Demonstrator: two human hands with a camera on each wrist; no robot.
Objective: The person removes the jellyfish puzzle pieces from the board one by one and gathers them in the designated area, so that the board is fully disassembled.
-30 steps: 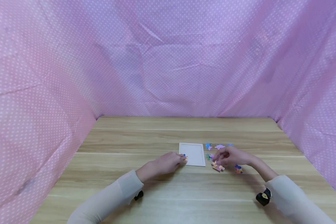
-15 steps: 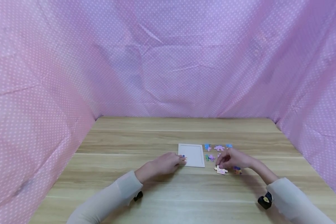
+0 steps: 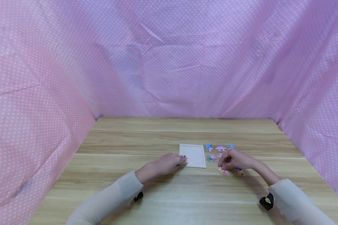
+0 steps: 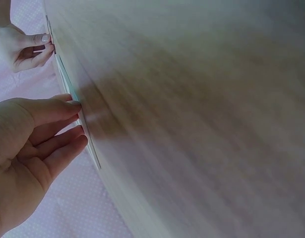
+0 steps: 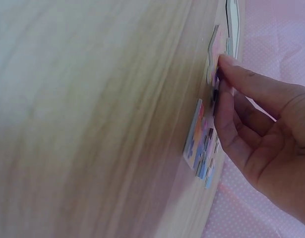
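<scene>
The left hand (image 3: 170, 163) rests at the lower left corner of a white puzzle tray (image 3: 196, 157). Under its fingertips, partly hidden, lies a small blue and yellow jigsaw piece (image 3: 185, 157). My right hand (image 3: 235, 158) pinches a yellow and pink jigsaw piece (image 3: 223, 171) between thumb and fingers, low over the table. The right wrist view shows the thumb and index finger meeting at this piece (image 5: 215, 52). From the left wrist, the left hand (image 4: 40, 134) is seen with thumb and fingers touching the tray's edge (image 4: 92, 151).
Several loose jigsaw pieces lie right of the tray, among them a pink one (image 3: 221, 148), a blue and pink one (image 3: 208, 147) and a green and purple one (image 3: 211, 158). A dark blue and orange piece (image 3: 238, 171) lies just beyond the right hand. Pink dotted cloth (image 3: 169, 62) surrounds the wooden table (image 3: 169, 200).
The right hand has shifted slightly right and nearer with its jigsaw piece, which has tilted and turned between the fingers. The left hand has stayed at the tray corner.
</scene>
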